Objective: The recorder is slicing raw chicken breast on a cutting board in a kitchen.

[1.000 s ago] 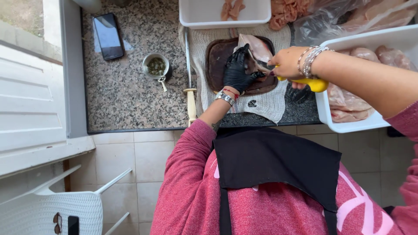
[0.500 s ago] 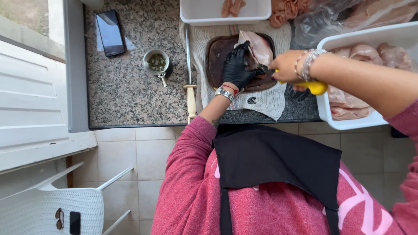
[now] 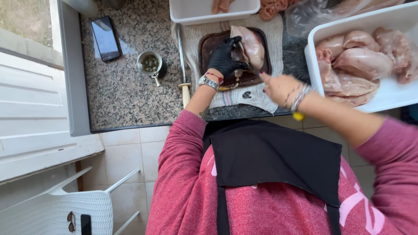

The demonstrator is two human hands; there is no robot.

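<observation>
head view, upper centre of frame: since the earlier frames i see the right hand (image 3: 283,89) has drawn back toward the lower right, away from the chicken piece (image 3: 249,45), so the cut stroke reads as finished. its fingers close around a yellow-handled knife (image 3: 298,115). the gloved left hand (image 3: 226,58) pinches the piece on the dark cutting board (image 3: 209,45). long axis runs upper left to lower right.

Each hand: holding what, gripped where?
Left hand, black-gloved, grips the raw chicken piece along its left edge. Right hand is closed around a yellow-handled tool, probably a knife; only the handle's end shows.
</observation>
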